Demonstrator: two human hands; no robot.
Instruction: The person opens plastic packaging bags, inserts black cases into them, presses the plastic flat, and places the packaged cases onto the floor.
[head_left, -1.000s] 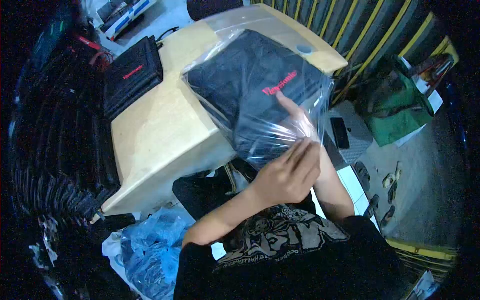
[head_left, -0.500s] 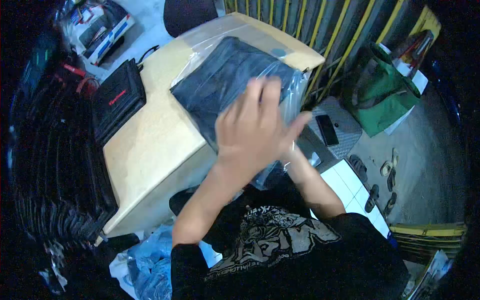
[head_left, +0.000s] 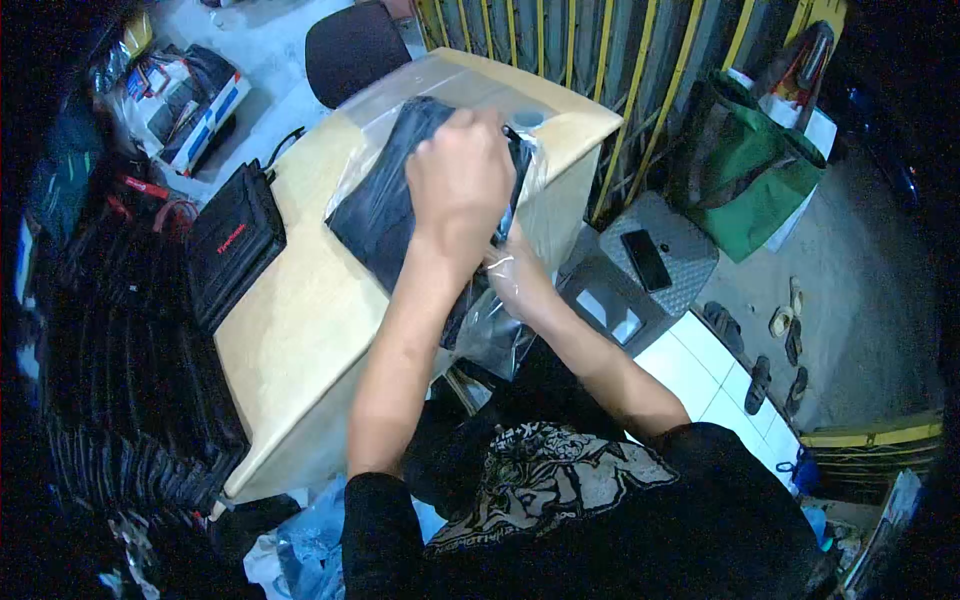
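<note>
A dark, flat, fabric-like item (head_left: 375, 215) lies in a clear plastic bag (head_left: 500, 325) on the pale wooden table (head_left: 290, 310). My left hand (head_left: 460, 175) is closed in a fist over it, knuckles up. What its fingers grip is hidden. Dark material shows on both sides of the fist, with a raised edge at its right. My right hand (head_left: 512, 275) is lower and partly behind my left wrist, against the plastic. Its fingers are covered, so their pose does not show.
A black case with red lettering (head_left: 235, 240) lies on the table's left, beside a tall stack of black items (head_left: 130, 360). A phone (head_left: 647, 260) rests on a grey textured surface at the right, near a green bag (head_left: 740, 180). Yellow-edged folding gate bars stand behind.
My left hand has gone from spread fingers to a fist and moved slightly up and left. The dark item, flat before, is now bunched around it. My right hand has moved left; the view has shifted.
</note>
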